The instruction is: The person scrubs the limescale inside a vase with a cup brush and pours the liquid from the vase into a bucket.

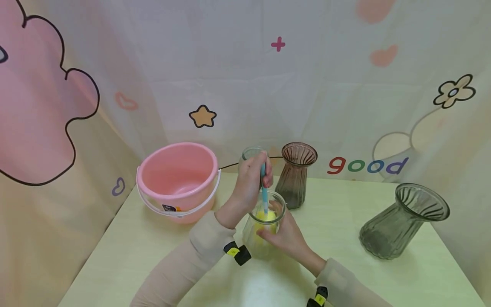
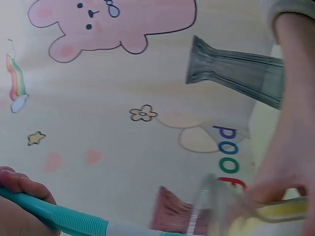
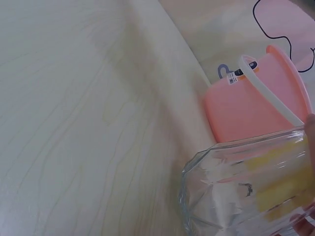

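Observation:
In the head view my left hand (image 1: 249,179) grips the teal handle (image 1: 264,187) of a bottle brush from above. The brush's yellow sponge head (image 1: 266,216) is inside a clear glass vase (image 1: 251,238). My right hand (image 1: 290,238) holds that vase round its side, near the mouth. The left wrist view has the left hand (image 2: 22,209) on the ribbed teal handle (image 2: 78,222) at the lower left. Seen from the right wrist, the vase's faceted base (image 3: 202,191) is tipped toward the camera, with yellow showing through the glass.
A pink bucket (image 1: 176,170) with a white handle stands at the back left. Behind the hands are a greenish glass vessel (image 1: 249,152) and a reddish-brown glass vase (image 1: 293,183). To the right stands a grey-green ribbed vase (image 1: 389,230). A printed curtain (image 1: 238,85) backs the table.

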A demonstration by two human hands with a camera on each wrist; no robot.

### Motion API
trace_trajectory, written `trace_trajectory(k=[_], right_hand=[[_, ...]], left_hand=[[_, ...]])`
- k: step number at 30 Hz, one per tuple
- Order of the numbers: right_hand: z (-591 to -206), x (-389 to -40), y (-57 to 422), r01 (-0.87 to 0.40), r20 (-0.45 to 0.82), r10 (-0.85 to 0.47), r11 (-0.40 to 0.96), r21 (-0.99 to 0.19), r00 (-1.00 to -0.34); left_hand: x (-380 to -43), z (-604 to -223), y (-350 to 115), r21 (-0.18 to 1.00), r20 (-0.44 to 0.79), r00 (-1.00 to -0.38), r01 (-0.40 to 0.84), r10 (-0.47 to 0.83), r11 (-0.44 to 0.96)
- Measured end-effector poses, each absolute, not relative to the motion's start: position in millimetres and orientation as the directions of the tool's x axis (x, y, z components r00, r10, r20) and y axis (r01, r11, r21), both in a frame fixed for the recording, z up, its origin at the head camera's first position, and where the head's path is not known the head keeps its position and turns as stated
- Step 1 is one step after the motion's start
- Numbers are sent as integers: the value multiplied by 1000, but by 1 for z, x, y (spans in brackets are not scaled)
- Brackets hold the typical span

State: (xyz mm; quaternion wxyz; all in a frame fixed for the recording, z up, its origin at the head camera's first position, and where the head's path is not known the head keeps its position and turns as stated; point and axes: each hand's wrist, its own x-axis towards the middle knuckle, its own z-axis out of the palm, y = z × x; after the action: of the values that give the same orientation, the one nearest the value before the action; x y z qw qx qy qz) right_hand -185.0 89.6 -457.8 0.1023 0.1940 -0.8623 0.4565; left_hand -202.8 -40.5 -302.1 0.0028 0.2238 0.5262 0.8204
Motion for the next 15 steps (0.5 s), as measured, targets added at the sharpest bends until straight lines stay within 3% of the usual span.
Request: trace_trajectory(k=[9, 15], right_hand=[[-461, -185, 88, -411, 360, -202, 536, -738, -911], [-462, -185, 87, -409, 367, -190, 546, -731, -911]], left_hand=[[-198, -249, -47, 818, 428, -877, 274, 217, -506], [-194, -240, -46, 805, 460, -858, 293, 230, -516]])
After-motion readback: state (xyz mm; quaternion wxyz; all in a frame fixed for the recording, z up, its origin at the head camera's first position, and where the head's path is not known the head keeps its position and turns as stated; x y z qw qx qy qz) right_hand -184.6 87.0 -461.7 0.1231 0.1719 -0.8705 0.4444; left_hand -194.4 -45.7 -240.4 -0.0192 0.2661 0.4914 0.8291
